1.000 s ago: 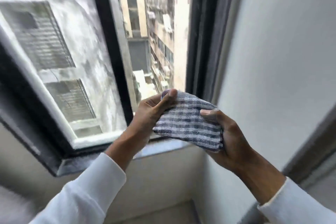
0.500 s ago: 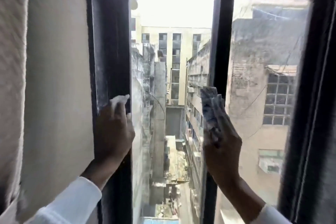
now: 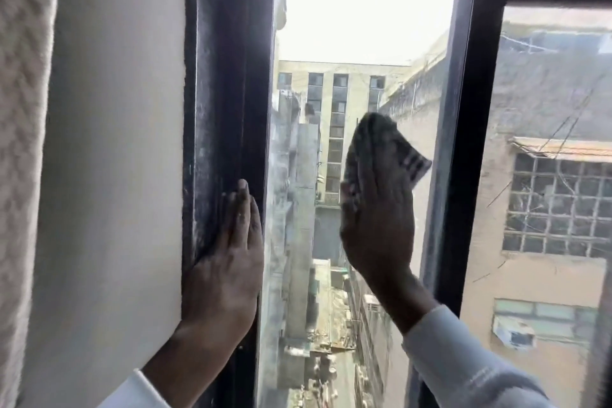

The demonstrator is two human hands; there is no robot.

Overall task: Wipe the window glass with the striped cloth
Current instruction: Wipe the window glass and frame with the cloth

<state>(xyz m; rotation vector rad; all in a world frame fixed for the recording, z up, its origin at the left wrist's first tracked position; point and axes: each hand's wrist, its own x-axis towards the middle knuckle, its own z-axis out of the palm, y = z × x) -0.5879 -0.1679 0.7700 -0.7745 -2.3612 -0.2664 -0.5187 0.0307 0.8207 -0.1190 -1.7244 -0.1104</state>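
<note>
A tall narrow pane of window glass point(image 3: 361, 43) fills the middle of the head view, set in a dark frame point(image 3: 225, 109). My right hand point(image 3: 377, 219) presses flat against the glass, fingers up, with the blue and white striped cloth point(image 3: 381, 146) pinned under the palm and fingers. A corner of the cloth sticks out to the upper right. My left hand point(image 3: 228, 258) lies flat and open on the left upright of the frame, holding nothing. Both wrists wear white sleeves.
A white wall point(image 3: 116, 142) and a textured curtain point(image 3: 23, 109) are at the left. A second dark upright point(image 3: 470, 142) separates another pane point(image 3: 546, 175) at the right. Buildings and a narrow alley show far below through the glass.
The view swung from the sill up to the panes. My right hand carried the cloth left from the middle upright onto the glass and higher. My left hand went from the cloth to the frame.
</note>
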